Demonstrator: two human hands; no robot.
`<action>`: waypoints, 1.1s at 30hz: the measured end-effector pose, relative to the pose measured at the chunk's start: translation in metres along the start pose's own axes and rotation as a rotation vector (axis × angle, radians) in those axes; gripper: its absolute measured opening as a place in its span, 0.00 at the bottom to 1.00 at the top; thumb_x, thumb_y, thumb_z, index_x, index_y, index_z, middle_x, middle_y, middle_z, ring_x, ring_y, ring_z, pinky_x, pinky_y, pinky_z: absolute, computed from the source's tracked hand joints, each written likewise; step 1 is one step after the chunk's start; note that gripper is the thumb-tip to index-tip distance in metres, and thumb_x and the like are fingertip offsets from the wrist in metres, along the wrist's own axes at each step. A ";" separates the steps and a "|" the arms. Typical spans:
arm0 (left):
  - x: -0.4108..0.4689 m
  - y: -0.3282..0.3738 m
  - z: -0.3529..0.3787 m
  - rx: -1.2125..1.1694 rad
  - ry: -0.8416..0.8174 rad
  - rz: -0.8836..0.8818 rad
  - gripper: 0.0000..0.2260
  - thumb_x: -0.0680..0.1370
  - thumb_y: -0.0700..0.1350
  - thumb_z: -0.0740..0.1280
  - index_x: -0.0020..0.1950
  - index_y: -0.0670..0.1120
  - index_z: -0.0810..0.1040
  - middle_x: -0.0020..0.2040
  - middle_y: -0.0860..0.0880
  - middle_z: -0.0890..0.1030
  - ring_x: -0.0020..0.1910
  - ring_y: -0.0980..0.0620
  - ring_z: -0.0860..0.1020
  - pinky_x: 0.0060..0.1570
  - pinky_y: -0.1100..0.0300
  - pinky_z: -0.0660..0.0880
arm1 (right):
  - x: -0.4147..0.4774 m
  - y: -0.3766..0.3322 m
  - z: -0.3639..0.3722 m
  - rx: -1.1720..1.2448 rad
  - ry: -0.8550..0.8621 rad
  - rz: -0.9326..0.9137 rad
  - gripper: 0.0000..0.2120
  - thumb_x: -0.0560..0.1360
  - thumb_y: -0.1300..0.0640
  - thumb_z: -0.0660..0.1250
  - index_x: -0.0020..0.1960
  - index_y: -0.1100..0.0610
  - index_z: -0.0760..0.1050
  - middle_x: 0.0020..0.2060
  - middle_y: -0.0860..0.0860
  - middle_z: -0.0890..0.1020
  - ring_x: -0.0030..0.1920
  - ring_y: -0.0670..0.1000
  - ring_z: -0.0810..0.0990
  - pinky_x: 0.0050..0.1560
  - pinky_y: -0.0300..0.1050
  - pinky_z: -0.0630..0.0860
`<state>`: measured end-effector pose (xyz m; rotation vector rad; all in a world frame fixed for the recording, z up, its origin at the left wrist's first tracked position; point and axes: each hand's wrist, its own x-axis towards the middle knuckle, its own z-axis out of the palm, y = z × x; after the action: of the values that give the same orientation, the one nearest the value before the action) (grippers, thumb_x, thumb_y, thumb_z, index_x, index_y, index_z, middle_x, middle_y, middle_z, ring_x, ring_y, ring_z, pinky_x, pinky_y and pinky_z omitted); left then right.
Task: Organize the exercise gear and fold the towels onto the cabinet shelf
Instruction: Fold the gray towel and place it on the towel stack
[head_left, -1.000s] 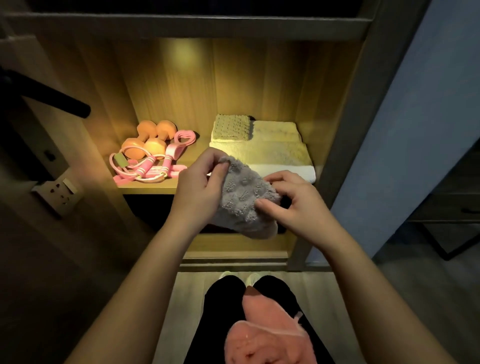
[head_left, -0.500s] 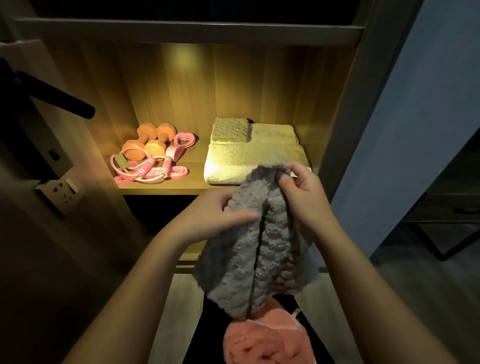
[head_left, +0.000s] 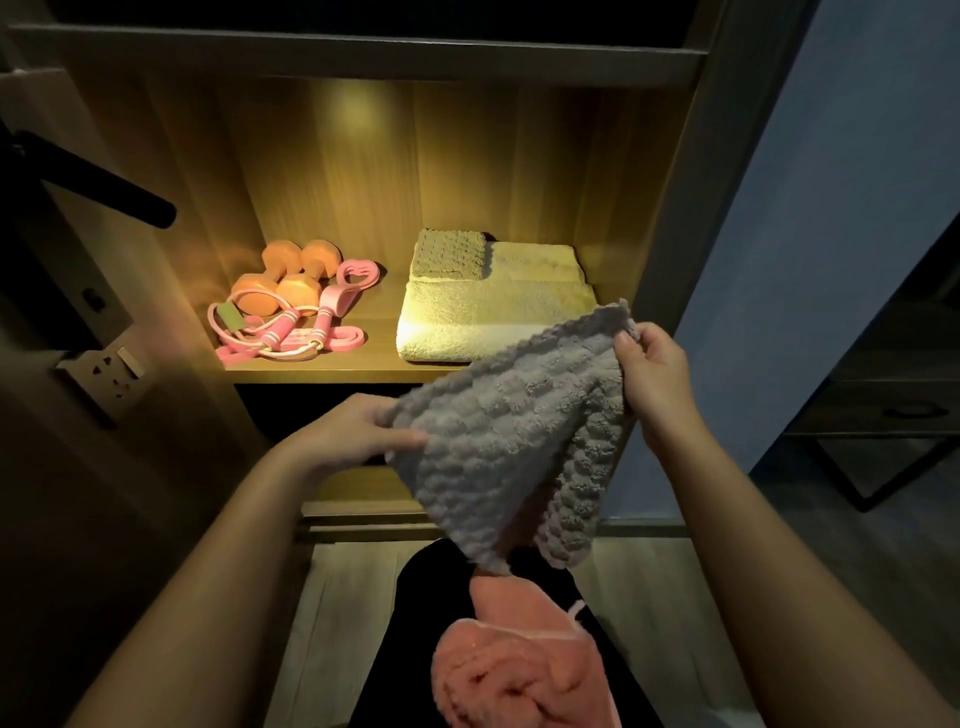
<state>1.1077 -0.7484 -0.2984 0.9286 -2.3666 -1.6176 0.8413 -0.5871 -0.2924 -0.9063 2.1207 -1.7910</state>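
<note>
A grey bobbled towel (head_left: 506, 431) hangs spread in front of the lit cabinet shelf (head_left: 332, 370). My left hand (head_left: 348, 434) pinches its left edge, and my right hand (head_left: 652, 371) grips its upper right corner. On the shelf's right lies a folded cream towel (head_left: 483, 322) with a small folded grey towel (head_left: 449, 254) on top at the back. On the shelf's left sit two orange dumbbells (head_left: 283, 280) and a pink skipping rope with a pink resistance band (head_left: 291, 332). A crumpled pink towel (head_left: 514, 670) rests on my lap.
A wall socket (head_left: 106, 371) sits low on the left, beneath a black door handle (head_left: 98, 187). A blue-grey wall (head_left: 810, 260) rises on the right, with a dark metal-framed stand (head_left: 893, 410) beyond it. Wood flooring lies below the cabinet.
The bunched grey towel has been opened out: my right hand rose to the right with a corner, my left hand moved to the left edge, and the cloth now hangs spread.
</note>
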 end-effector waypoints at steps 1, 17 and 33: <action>0.001 -0.005 -0.003 -0.162 0.107 -0.014 0.08 0.75 0.44 0.71 0.53 0.46 0.82 0.51 0.49 0.85 0.54 0.50 0.82 0.49 0.58 0.78 | 0.001 0.004 -0.004 -0.001 0.007 0.029 0.15 0.81 0.52 0.60 0.46 0.66 0.69 0.38 0.55 0.72 0.38 0.51 0.70 0.41 0.48 0.65; -0.001 0.000 0.006 -0.414 0.500 0.058 0.07 0.82 0.46 0.64 0.48 0.57 0.78 0.46 0.60 0.83 0.45 0.60 0.81 0.39 0.63 0.75 | -0.010 0.004 -0.017 -0.033 -0.067 0.118 0.13 0.80 0.56 0.63 0.37 0.56 0.71 0.30 0.51 0.72 0.32 0.49 0.70 0.35 0.44 0.66; 0.078 -0.018 -0.014 -0.310 0.593 -0.057 0.13 0.82 0.47 0.62 0.54 0.38 0.78 0.50 0.41 0.83 0.50 0.42 0.80 0.54 0.45 0.76 | 0.051 0.037 0.022 -0.133 -0.077 0.180 0.15 0.81 0.54 0.61 0.36 0.56 0.67 0.30 0.52 0.69 0.32 0.51 0.68 0.37 0.46 0.65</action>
<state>1.0589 -0.8067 -0.3258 1.2051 -1.6590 -1.4118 0.8018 -0.6321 -0.3215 -0.7731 2.2155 -1.5212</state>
